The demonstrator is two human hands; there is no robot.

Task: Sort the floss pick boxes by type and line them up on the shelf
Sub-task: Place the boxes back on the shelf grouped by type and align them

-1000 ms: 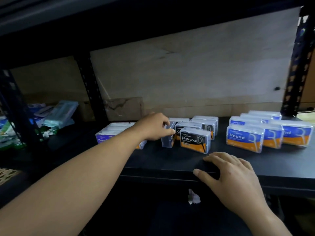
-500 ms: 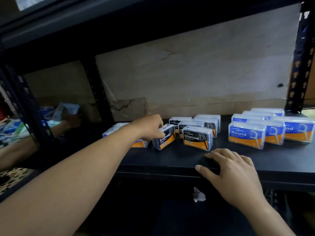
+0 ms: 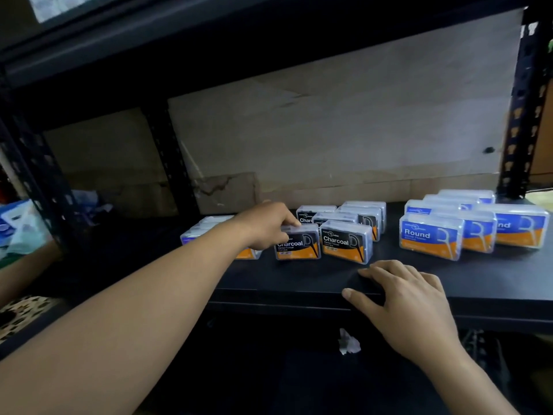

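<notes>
While the fingers (image 3: 289, 223) of the left hand (image 3: 264, 226) curl over the top of a Charcoal box (image 3: 299, 247), gripping it, the box stands on the shelf (image 3: 284, 280) just beside a neighbouring Charcoal box (image 3: 347, 242) — nearly in line. The right hand (image 3: 410, 304) rests flat on the shelf edge, fingers relaxed, holding nothing. Further right the Round boxes (image 3: 431, 236) sit grouped; a third group (image 3: 194, 235) lies left, behind the arm (image 3: 149, 295). Sorting looks mostly done — straightening remains.
</notes>
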